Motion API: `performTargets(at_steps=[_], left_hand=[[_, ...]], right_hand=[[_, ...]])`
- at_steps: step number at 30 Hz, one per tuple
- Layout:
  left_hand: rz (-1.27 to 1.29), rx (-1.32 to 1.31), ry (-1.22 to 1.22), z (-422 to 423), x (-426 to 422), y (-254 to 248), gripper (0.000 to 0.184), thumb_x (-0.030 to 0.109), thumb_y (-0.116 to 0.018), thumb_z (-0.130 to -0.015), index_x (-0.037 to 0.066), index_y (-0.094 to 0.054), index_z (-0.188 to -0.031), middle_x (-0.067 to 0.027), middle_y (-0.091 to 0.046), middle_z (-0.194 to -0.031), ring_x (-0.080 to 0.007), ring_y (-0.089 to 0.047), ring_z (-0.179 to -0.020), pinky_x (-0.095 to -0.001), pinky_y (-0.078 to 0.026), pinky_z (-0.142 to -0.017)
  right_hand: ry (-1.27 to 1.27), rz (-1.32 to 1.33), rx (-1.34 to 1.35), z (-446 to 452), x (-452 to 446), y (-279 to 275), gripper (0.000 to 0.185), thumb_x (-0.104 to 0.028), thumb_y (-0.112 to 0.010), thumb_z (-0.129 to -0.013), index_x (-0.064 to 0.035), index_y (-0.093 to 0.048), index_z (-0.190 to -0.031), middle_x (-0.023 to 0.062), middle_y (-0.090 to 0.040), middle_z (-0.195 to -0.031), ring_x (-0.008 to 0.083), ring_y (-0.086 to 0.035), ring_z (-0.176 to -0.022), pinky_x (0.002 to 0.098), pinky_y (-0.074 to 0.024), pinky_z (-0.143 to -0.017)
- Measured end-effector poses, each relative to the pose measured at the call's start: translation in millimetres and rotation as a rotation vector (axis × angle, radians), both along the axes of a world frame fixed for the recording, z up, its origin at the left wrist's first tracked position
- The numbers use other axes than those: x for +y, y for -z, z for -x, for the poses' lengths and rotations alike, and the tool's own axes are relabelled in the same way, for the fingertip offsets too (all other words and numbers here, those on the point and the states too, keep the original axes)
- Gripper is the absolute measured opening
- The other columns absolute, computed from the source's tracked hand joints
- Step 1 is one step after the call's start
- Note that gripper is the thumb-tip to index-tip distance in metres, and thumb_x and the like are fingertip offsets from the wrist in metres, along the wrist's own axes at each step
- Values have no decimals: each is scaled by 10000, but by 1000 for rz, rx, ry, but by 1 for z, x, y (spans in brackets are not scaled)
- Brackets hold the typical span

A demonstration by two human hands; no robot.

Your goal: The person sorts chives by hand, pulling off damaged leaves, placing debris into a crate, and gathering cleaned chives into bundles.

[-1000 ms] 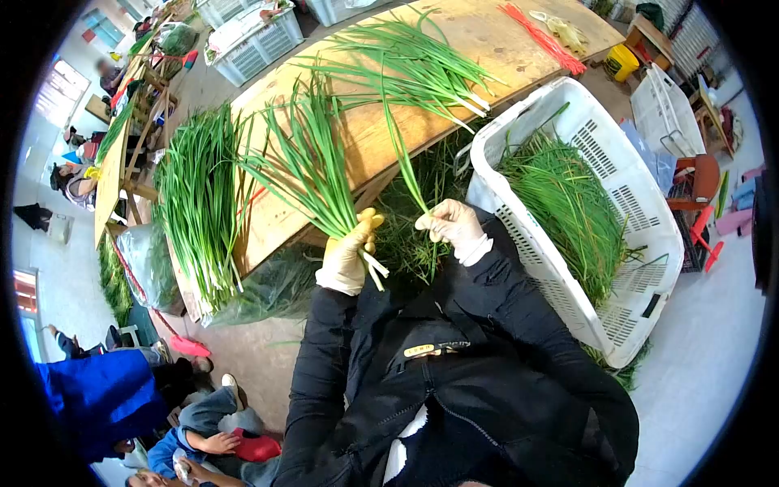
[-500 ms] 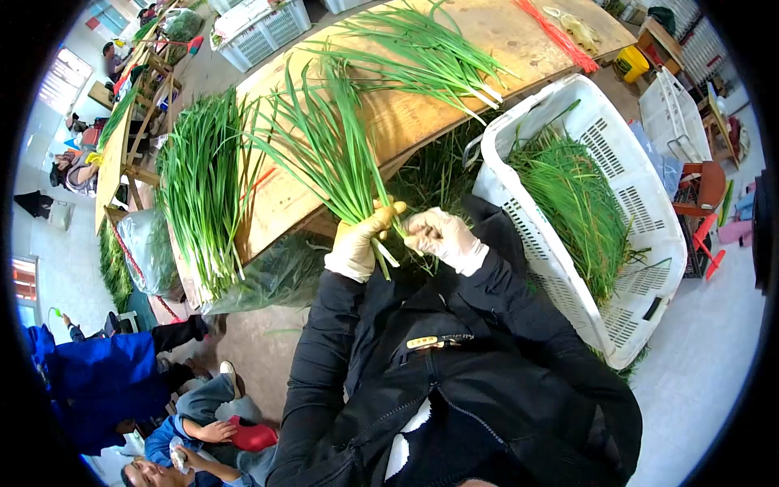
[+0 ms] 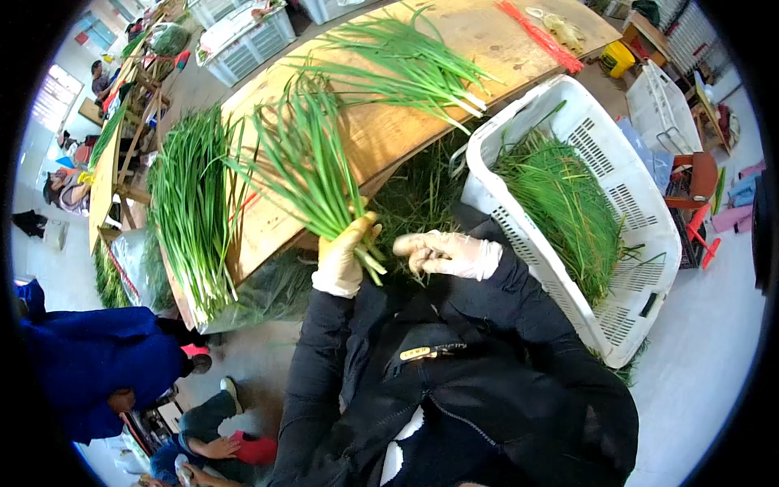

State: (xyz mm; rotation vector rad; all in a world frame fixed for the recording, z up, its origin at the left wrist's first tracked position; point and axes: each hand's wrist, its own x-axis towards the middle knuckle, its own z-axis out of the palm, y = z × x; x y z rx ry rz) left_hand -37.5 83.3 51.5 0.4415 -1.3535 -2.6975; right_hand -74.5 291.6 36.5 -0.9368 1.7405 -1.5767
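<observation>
Gloved in a pale yellowish glove, my left hand (image 3: 346, 253) is wrapped round the lower stalks of a bunch of long green leaves (image 3: 312, 166); the white ends stick out below the fist. My right hand (image 3: 449, 254), in a whitish glove, is just right of it, apart from the bunch. Its fingers are bent together, and whatever they hold, if anything, is too small to make out. A looser pile of the same greens (image 3: 414, 69) lies farther back on the wooden table (image 3: 381, 138). At the table's left end is a thick pile of greens (image 3: 192, 215).
A white perforated crate (image 3: 633, 312) with grass-like greens (image 3: 568, 211) stands at my right. Red ties (image 3: 540, 36) lie at the table's back right. A plastic bag (image 3: 276, 284) hangs below the table edge. People, one in blue (image 3: 97, 365), are at the lower left.
The single stalk in my right hand has joined the bunch in my left hand. My right hand has since drawn slightly away from the bunch. The person in blue has shifted at the lower left.
</observation>
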Motion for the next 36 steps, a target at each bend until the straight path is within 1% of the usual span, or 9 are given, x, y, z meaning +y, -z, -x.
performTargets(at_steps=[4, 7, 12, 19, 21, 23, 28, 34, 36], left_hand=[[-98, -46, 8, 7, -8, 5, 343, 39, -565, -792, 19, -464, -1119, -127, -570, -1021, -188, -597, -788, -249, -524, -612], [-547, -138, 265, 14, -14, 20, 344, 127, -556, -822, 10, -458, -1130, -124, -581, -1011, -143, -570, -668, -206, -495, -552], [-656, -12, 351, 13, -15, 18, 304, 256, -536, -846, 2, -523, -1013, 57, -364, -510, -52, -351, -471, -176, -353, -444], [-332, 10, 230, 27, 0, 22, 386, 145, -575, -819, -5, -439, -1147, -159, -533, -1106, -53, -472, -595, -153, -411, -535], [-163, -19, 214, 29, 11, 15, 396, 75, -590, -788, -30, -440, -1139, -148, -597, -975, -49, -485, -586, -149, -399, -509], [-151, -70, 197, 28, 10, 17, 359, 62, -588, -783, -35, -472, -1108, -134, -618, -898, -53, -479, -554, -148, -387, -471], [-5, -80, 246, 21, -1, 14, 363, 114, -563, -809, -3, -478, -1143, -80, -609, -958, -22, -439, -570, -136, -400, -478], [-133, -122, 97, 16, -3, 0, 325, 70, -523, -809, -21, -483, -1118, -136, -599, -1003, -168, -582, -842, -272, -479, -747], [-240, -70, 107, 17, -9, 6, 332, 55, -512, -819, -22, -461, -1138, -149, -575, -1036, -129, -575, -744, -223, -500, -647]], right_hand=[[675, -327, 238, 74, 27, -12, 232, -168, -572, -773, -59, -536, -974, 97, -584, -1007, 221, -567, -897, 324, -467, -732], [959, -638, 1052, 120, 26, -26, 318, -295, -597, -751, -34, -542, -924, 122, -566, -789, 295, -554, -779, 363, -445, -699], [684, -703, 700, 144, 13, -36, 253, -291, -557, -783, -39, -543, -779, 105, -570, -742, 242, -569, -708, 361, -442, -631], [476, -193, 95, 41, -28, -25, 133, -137, -634, -765, -32, -556, -737, 41, -574, -684, 104, -566, -572, 226, -457, -527], [252, -296, 451, 22, -32, -19, 184, -215, -588, -806, -31, -580, -814, 70, -585, -763, 128, -576, -643, 255, -471, -572], [298, -221, 170, 36, -21, -22, 227, -257, -561, -822, -37, -587, -871, 84, -590, -792, 147, -577, -684, 270, -468, -609], [1041, -752, 1061, 144, 24, -28, 396, -329, -587, -750, -126, -491, -1076, 109, -521, -933, 281, -501, -890, 405, -430, -708], [815, -1030, 1306, 193, 27, -24, 183, -286, -519, -795, -114, -574, -768, 72, -563, -812, 251, -536, -816, 390, -423, -694], [893, -870, 1055, 173, 21, -50, 205, -283, -490, -817, -106, -571, -751, 71, -576, -744, 236, -549, -734, 358, -426, -663]])
